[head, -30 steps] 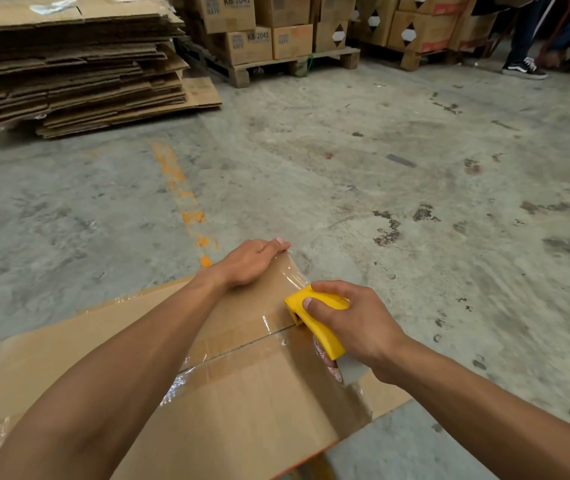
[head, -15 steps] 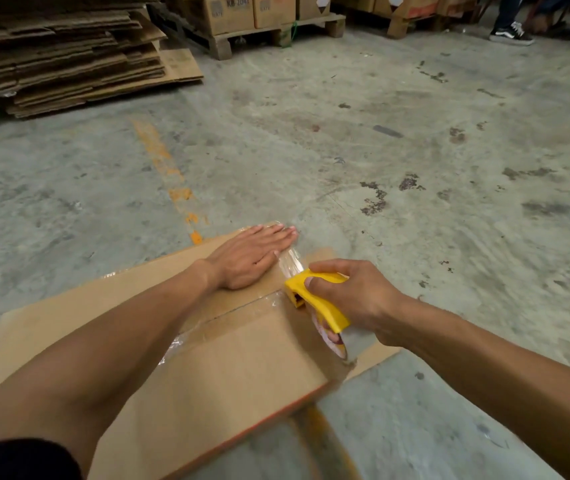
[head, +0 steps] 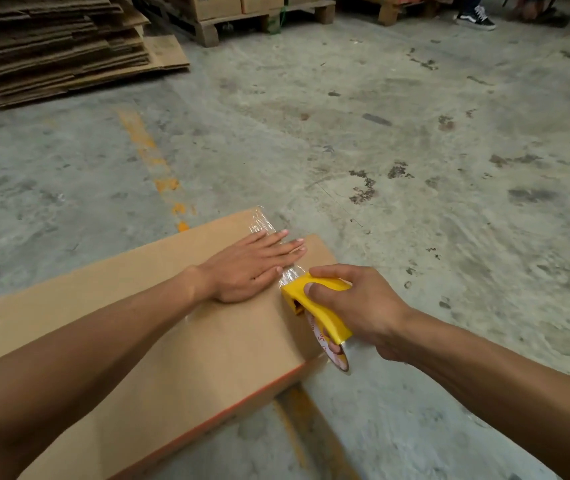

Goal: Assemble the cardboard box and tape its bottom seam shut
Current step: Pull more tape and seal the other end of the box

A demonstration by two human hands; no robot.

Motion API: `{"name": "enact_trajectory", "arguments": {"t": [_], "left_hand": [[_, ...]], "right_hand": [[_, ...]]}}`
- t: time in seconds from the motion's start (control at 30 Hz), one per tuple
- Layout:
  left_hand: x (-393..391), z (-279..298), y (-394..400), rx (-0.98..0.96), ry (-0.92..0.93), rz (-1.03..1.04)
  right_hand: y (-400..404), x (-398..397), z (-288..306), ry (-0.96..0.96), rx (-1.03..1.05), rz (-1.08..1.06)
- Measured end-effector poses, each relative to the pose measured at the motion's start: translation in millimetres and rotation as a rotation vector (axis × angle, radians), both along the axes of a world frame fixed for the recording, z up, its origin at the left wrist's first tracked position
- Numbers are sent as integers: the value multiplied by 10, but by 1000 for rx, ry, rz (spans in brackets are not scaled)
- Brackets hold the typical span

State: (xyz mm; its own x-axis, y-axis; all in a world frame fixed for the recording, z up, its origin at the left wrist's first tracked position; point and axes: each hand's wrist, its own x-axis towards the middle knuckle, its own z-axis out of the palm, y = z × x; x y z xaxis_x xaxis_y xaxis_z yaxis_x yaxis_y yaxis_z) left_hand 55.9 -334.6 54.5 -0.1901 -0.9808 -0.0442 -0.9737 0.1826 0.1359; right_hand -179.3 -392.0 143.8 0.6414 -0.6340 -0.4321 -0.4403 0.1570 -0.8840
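A brown cardboard box (head: 179,344) stands on the concrete floor in front of me, its flaps closed on top. Clear tape (head: 262,223) runs along its seam and wrinkles over the far edge. My left hand (head: 248,265) lies flat with straight fingers on the tape near the box's far right corner. My right hand (head: 356,303) grips a yellow tape dispenser (head: 318,313) at the box's right edge. The tape roll sits under the dispenser, partly hidden by my hand.
A stack of flattened cardboard (head: 54,46) lies at the back left. Wooden pallets (head: 259,19) with boxes stand along the back. A person's shoe (head: 474,17) shows at the top right. A worn yellow line (head: 151,161) crosses the bare concrete floor.
My left hand went from curled over the box's far edge to lying flat on the tape. The dispenser stayed at the right edge, and the camera tilted further down.
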Motion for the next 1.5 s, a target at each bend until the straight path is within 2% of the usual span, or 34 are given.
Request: {"name": "enact_trajectory", "arguments": {"t": [0.27, 0.47, 0.7, 1.03, 1.3, 1.5], "left_hand": [[478, 92, -193, 55, -58, 124], [379, -25, -73, -47, 75, 157], [428, -22, -56, -47, 69, 127], [409, 26, -58, -15, 37, 126], [290, 113, -63, 4, 9, 189], [161, 94, -38, -1, -29, 268]], "right_hand": [[-297, 596, 16, -20, 1, 60], [-362, 692, -4, -32, 18, 78], [-284, 290, 14, -30, 33, 134], [-31, -582, 20, -9, 49, 85], [-21, -580, -215, 61, -93, 61], [-62, -445, -309, 103, -94, 51]]}}
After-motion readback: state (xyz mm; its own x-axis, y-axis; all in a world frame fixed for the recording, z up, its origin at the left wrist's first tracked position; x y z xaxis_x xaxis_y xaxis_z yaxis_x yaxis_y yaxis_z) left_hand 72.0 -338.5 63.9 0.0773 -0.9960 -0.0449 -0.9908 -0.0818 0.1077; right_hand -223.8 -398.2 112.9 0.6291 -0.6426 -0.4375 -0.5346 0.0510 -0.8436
